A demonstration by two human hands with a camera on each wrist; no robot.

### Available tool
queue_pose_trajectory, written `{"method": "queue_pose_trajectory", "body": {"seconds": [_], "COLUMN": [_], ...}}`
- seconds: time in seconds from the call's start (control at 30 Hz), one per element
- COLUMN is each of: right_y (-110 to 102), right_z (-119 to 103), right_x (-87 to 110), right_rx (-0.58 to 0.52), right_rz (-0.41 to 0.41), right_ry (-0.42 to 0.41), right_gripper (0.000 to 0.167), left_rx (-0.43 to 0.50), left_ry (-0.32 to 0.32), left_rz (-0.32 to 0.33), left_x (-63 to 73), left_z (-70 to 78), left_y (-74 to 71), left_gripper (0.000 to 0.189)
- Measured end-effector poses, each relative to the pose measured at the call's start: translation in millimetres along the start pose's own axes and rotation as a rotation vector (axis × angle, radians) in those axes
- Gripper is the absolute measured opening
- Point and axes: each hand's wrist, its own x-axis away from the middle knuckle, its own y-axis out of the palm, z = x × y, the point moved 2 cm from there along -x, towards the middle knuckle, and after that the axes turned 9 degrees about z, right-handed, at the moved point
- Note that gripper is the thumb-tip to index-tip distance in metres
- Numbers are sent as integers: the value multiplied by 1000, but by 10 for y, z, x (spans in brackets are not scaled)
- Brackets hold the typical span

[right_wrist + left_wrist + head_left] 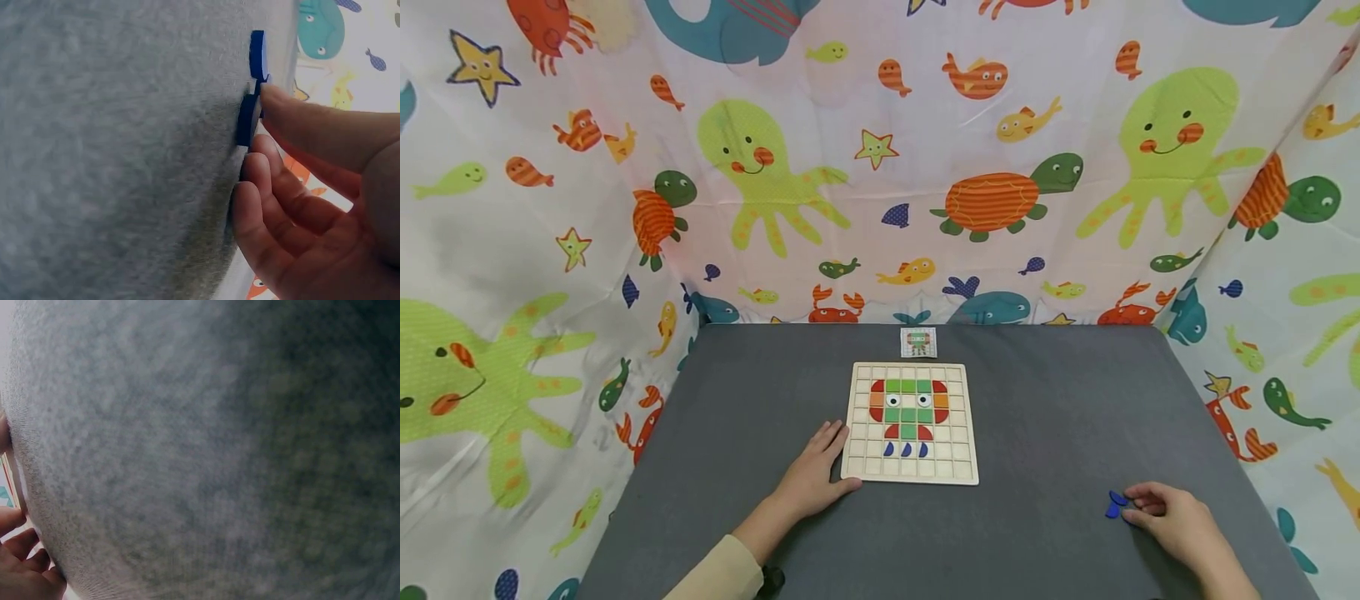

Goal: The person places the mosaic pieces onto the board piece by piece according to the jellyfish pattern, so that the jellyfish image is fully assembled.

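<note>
A light wooden grid board (955,467) lies on the grey table. On it, red, orange and green tiles and two eye tiles form a figure, with a row of three blue half-round pieces (906,450) below. My left hand (811,475) rests at the board's lower left corner, fingers along the left edge, thumb at the front edge. At the right, my right hand (1176,521) has its thumb and curled fingers at a small group of loose blue half-round pieces (1117,497). In the right wrist view, one blue piece (247,120) sits between thumb and fingertips, seemingly pinched.
A small picture card (918,342) showing a similar coloured figure lies behind the board. The grey table (1030,400) meets a curtain (865,100) printed with sea animals at the back and sides. Cloth fills most of the left wrist view.
</note>
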Motion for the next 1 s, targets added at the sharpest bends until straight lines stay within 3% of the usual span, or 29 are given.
{"method": "queue_pose_trajectory", "body": {"seconds": [0.53, 0.77, 1.0], "right_y": [-3, 18, 18], "right_z": [-6, -21, -36], "right_x": [72, 70, 75], "right_rx": [87, 93, 123], "right_rz": [-40, 8, 39], "right_ry": [16, -9, -49], "right_gripper": [20, 22, 11], "left_rx": [10, 17, 13], "left_ry": [-1, -3, 0], "left_rz": [-7, -5, -5], "left_x": [-3, -7, -4], "left_z": [19, 12, 8], "left_y": [-16, -19, -14], "left_gripper": [96, 96, 96]}}
